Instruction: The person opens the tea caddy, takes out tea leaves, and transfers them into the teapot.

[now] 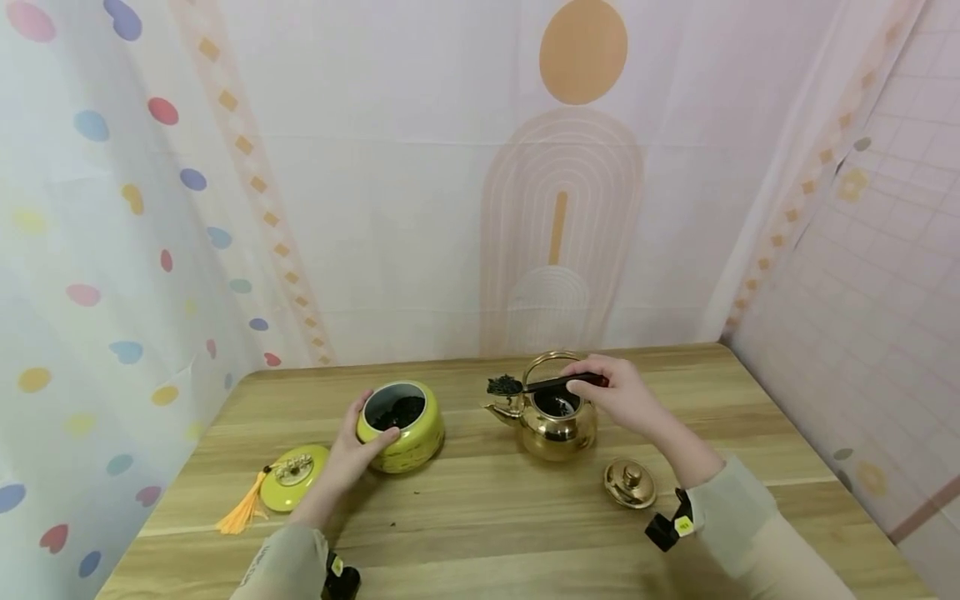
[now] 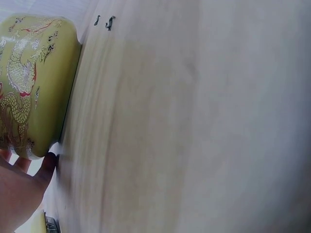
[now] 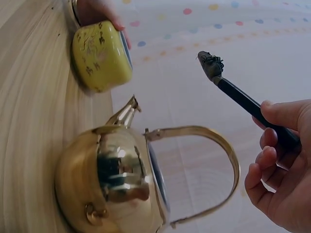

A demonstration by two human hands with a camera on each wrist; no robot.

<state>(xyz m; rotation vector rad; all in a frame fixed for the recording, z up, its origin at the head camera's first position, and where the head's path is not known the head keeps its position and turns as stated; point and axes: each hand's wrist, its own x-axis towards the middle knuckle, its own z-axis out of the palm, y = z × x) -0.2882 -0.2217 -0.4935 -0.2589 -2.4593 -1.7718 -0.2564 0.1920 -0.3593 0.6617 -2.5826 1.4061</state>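
My right hand [image 1: 617,395] pinches the dark handle of a tea scoop [image 3: 243,99] between thumb and fingers. Dark tea leaves [image 1: 505,384] are heaped on the scoop's tip, which is above the spout of a golden teapot [image 1: 558,435]. The teapot's lid is off, and its arched handle stands up. On the left, my left hand [image 1: 352,450] holds the side of a yellow-green tea jar [image 1: 422,444] with a dragon pattern. Its mouth tilts slightly toward me, and dark leaves lie inside. In the left wrist view, the fingers wrap the jar's [image 2: 53,87] lower side.
The jar's yellow-green lid [image 1: 281,497] with an orange tassel [image 1: 242,505] lies left of my left forearm. A golden teapot lid [image 1: 630,483] rests right of the teapot. Small leaf bits dot the wooden table [image 1: 480,533]. Patterned curtains [image 1: 405,208] hang behind it.
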